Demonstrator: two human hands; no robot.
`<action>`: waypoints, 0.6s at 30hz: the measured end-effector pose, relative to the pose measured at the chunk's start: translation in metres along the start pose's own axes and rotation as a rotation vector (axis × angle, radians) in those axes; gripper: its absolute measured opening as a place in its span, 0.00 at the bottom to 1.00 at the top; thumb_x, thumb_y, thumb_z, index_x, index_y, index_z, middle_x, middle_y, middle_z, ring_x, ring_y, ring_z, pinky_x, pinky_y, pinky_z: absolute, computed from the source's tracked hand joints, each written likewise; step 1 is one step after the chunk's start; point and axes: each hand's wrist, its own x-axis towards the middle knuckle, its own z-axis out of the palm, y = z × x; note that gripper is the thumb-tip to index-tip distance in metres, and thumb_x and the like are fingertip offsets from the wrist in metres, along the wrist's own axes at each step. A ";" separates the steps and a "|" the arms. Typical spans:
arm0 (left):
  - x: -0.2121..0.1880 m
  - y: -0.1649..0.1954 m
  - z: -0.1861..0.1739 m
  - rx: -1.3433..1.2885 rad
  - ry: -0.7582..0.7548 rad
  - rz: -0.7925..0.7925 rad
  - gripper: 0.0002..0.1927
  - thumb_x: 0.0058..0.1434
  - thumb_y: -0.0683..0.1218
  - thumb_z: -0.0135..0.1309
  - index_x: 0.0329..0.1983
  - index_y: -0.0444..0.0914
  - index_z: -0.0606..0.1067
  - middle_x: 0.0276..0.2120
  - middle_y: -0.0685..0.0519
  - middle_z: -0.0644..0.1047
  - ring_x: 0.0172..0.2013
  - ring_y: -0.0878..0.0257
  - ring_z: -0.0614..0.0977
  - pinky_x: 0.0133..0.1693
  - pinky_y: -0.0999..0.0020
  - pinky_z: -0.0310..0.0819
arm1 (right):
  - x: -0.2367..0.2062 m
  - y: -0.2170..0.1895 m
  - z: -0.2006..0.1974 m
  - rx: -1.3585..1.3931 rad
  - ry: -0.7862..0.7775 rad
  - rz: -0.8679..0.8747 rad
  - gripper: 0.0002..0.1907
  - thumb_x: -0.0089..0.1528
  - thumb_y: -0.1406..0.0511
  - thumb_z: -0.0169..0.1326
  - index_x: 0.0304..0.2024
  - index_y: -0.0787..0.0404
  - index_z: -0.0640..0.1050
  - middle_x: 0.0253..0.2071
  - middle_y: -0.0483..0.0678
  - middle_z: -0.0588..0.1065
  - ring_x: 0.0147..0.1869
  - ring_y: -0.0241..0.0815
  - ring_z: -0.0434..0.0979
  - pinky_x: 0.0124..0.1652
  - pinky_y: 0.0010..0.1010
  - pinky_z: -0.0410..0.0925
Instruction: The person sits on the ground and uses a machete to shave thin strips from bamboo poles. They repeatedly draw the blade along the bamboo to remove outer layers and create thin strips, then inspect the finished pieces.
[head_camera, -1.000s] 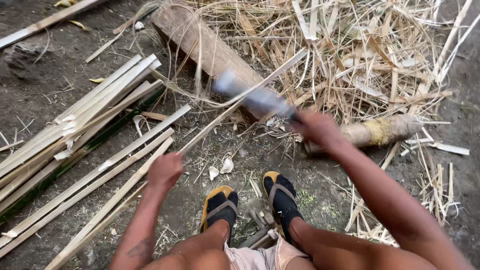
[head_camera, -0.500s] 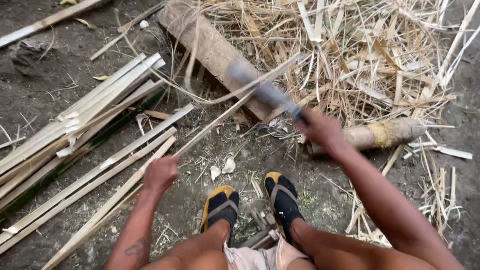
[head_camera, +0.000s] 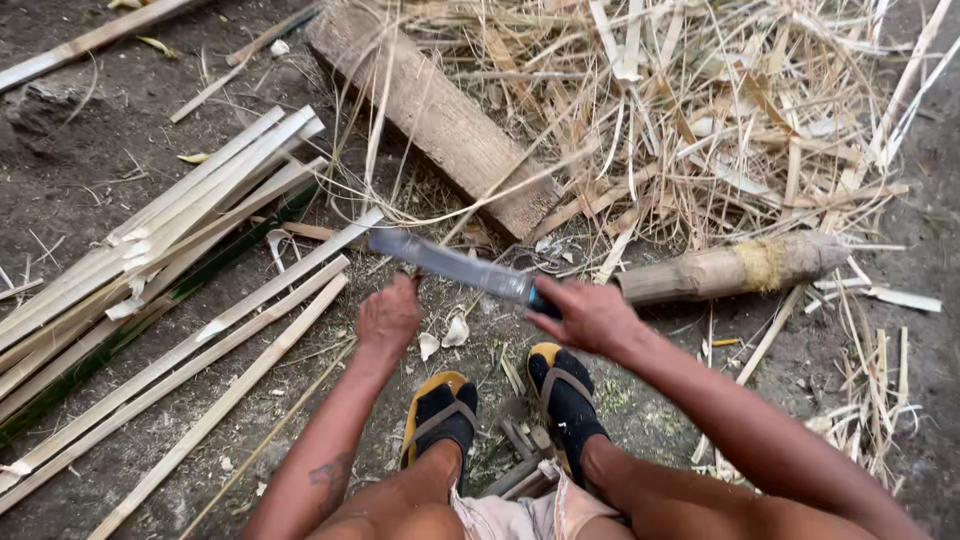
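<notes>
A heap of dry bamboo shavings (head_camera: 700, 110) covers the ground's far right. Split bamboo slats (head_camera: 170, 290) lie at its left edge. The right hand (head_camera: 590, 315) grips a long knife (head_camera: 450, 265); the left hand (head_camera: 388, 315), fist closed, holds a thin strip (head_camera: 440, 215) beside the blade.

A long, flat grey metal blade with a dark handle (head_camera: 455, 266) lies nearly level above the dirt, its tip pointing left and slightly away, its handle end gripped in the right hand (head_camera: 590, 315). A thin pale bamboo sliver (head_camera: 480, 200) curves from the straw pile down toward the closed left hand (head_camera: 388, 315), which sits just under the blade's middle; blur hides whether blade and sliver touch.
</notes>
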 end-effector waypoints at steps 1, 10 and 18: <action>-0.006 -0.005 -0.005 0.000 -0.009 0.015 0.19 0.77 0.52 0.31 0.33 0.39 0.66 0.13 0.53 0.68 0.12 0.60 0.69 0.12 0.60 0.62 | 0.003 0.008 -0.005 -0.061 -0.084 0.027 0.24 0.67 0.46 0.48 0.52 0.55 0.72 0.33 0.49 0.77 0.26 0.42 0.78 0.20 0.34 0.73; -0.024 -0.038 0.012 -0.049 -0.017 -0.062 0.20 0.75 0.52 0.31 0.31 0.40 0.68 0.13 0.54 0.67 0.12 0.61 0.71 0.13 0.64 0.65 | 0.005 0.011 0.001 -0.248 -0.054 -0.042 0.33 0.63 0.43 0.51 0.64 0.49 0.68 0.34 0.52 0.77 0.30 0.47 0.79 0.27 0.38 0.74; -0.103 -0.133 0.008 0.180 0.166 -0.025 0.16 0.69 0.54 0.40 0.35 0.39 0.72 0.15 0.47 0.73 0.16 0.52 0.77 0.20 0.54 0.74 | 0.009 0.137 -0.073 0.185 0.289 0.674 0.22 0.70 0.47 0.48 0.51 0.55 0.76 0.27 0.45 0.73 0.23 0.39 0.68 0.25 0.34 0.67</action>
